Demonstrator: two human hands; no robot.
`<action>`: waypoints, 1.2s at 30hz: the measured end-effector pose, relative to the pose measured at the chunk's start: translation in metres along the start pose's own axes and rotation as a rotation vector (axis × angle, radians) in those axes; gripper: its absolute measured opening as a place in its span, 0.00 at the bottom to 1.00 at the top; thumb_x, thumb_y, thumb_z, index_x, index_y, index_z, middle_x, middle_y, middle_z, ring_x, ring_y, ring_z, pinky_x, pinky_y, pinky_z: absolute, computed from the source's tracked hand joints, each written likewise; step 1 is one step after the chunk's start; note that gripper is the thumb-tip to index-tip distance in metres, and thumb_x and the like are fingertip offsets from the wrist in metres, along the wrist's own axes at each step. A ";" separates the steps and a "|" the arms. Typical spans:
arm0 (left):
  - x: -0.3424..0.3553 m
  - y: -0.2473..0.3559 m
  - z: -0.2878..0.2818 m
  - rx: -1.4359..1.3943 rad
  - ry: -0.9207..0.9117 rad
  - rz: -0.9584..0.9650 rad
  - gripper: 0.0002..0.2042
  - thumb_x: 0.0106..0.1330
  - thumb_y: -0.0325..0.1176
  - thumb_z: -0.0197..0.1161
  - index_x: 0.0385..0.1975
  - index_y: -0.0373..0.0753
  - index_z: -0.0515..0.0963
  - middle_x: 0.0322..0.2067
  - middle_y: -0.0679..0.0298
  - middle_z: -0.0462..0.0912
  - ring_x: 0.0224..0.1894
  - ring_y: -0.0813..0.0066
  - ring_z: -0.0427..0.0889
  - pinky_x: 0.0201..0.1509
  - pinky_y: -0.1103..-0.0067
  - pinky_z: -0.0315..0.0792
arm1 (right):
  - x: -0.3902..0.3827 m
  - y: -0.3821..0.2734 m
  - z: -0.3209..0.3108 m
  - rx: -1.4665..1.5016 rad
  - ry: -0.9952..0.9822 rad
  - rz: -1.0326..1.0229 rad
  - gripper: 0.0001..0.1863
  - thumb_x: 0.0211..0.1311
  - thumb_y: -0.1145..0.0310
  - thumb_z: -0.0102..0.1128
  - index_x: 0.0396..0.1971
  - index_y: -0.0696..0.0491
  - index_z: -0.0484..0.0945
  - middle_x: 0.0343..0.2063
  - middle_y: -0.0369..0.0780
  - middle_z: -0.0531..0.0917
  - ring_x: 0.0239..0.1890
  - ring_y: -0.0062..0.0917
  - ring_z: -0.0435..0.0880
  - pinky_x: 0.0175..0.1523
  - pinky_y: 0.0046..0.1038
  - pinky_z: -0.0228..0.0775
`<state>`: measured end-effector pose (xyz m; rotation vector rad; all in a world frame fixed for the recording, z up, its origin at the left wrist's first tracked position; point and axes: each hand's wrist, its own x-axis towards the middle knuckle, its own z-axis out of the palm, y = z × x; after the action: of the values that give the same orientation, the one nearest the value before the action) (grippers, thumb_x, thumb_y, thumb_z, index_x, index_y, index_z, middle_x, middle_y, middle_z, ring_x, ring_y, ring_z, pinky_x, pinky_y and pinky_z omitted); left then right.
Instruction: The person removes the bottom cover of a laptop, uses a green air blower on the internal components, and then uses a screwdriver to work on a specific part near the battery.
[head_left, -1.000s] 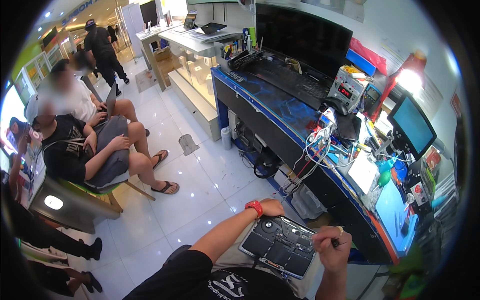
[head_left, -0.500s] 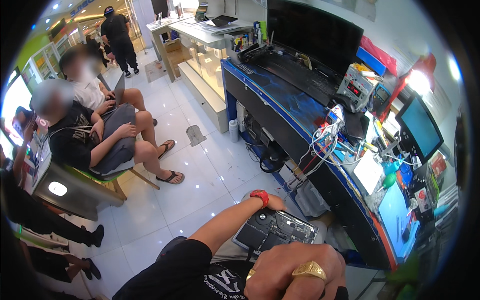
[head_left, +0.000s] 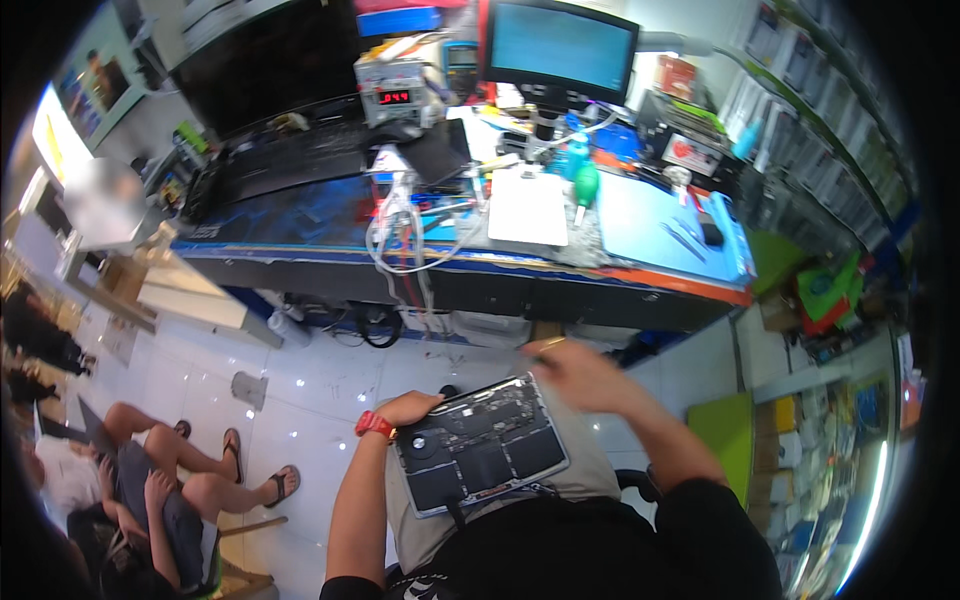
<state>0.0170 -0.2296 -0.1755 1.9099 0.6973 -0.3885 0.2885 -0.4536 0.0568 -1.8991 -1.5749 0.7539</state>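
A laptop base with its bottom cover off rests on my lap, showing its circuit board, a round fan and black battery packs. My left hand, with a red watch on the wrist, grips its far left corner. Near the far right corner, my right hand hovers with curled fingers, smeared by motion. Something dark shows at those fingertips, too blurred to name. A gold ring shows on that hand.
Ahead stands a workbench with a lit monitor, a power supply, a green air blower, a blue mat and tangled white cables. Seated people are at left. A glass display case stands right.
My view has swung right, toward the bench. My right hand has gone from close before the camera to the laptop's far right corner. My left hand still holds the far left corner.
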 end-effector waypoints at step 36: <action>-0.018 0.039 0.015 0.031 0.142 -0.257 0.28 0.71 0.49 0.52 0.50 0.27 0.84 0.49 0.42 0.87 0.51 0.47 0.86 0.60 0.59 0.74 | -0.012 0.221 -0.152 -0.895 0.898 -0.131 0.15 0.79 0.69 0.54 0.57 0.61 0.81 0.53 0.52 0.81 0.58 0.50 0.79 0.63 0.46 0.70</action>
<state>0.0274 -0.2602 -0.1440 1.8951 1.0426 -0.4282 0.5452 -0.5100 0.0031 -2.1530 -1.4494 -0.9349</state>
